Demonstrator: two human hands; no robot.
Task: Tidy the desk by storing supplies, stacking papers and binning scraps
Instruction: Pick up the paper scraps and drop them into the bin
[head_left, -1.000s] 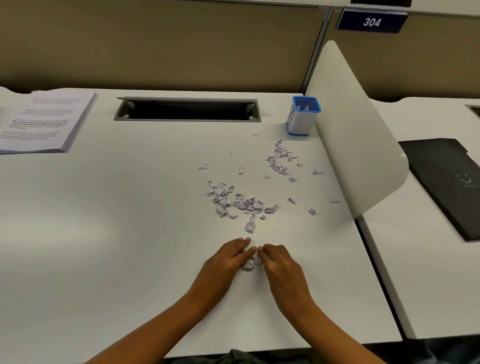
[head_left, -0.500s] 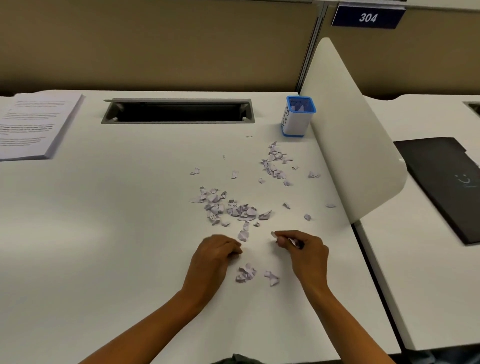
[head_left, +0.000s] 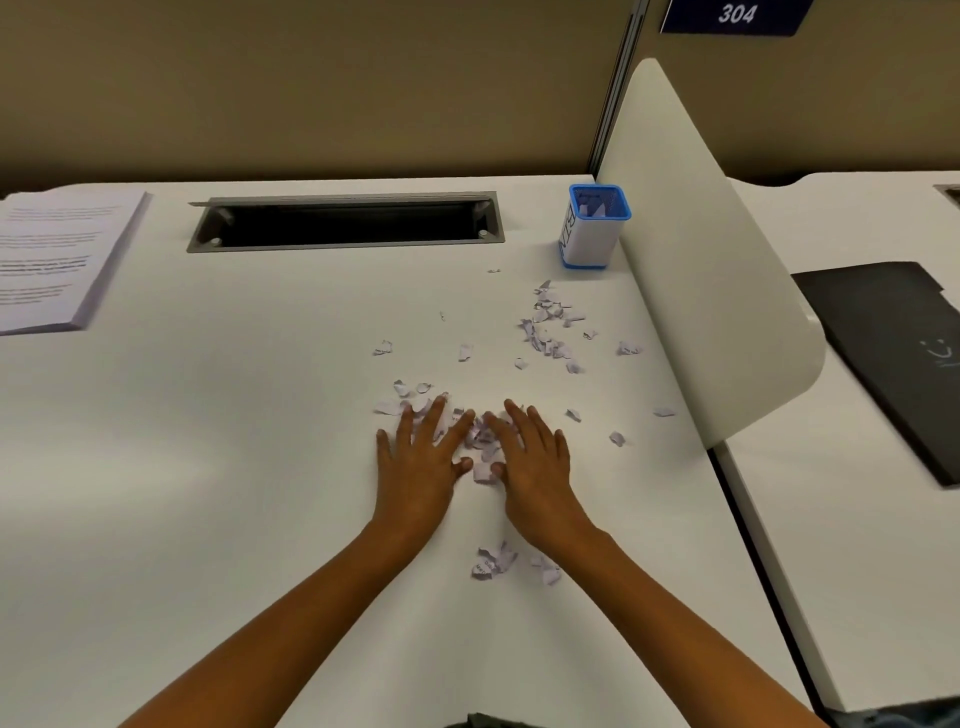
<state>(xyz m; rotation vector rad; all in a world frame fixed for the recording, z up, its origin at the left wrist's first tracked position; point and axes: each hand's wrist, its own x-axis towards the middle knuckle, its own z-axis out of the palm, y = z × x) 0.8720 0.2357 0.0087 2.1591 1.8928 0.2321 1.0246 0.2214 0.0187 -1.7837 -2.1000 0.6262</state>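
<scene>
**tidy_q:** What's where on your bench (head_left: 208, 467) right now?

**me:** Left to right, all going off the blue-rimmed cup (head_left: 595, 228). The stack of printed papers (head_left: 57, 260) sits way off to the cup's left, at the edge of the shot. The cable slot (head_left: 345, 223) is left of the cup too, roughly level with it.

**tidy_q:** And your hands?

**me:** My left hand (head_left: 421, 457) lies flat on the bench, fingers straight and spread, well in front of the cup and a bit left of it. Its fingertips are on a clump of torn paper scraps (head_left: 483, 441). My right hand (head_left: 535, 462) is just beside it, also flat with straight fingers, gripping nothing. The clump sits between the two. A smaller bunch of scraps (head_left: 493, 561) lies between my forearms, further from the cup. Loose scraps (head_left: 548, 332) trail just in front of the cup, and it has some pale bits inside. The white divider (head_left: 701, 286) stands right at the cup's right side. A black folder (head_left: 893, 364) lies beyond that, well right of the cup.
</scene>
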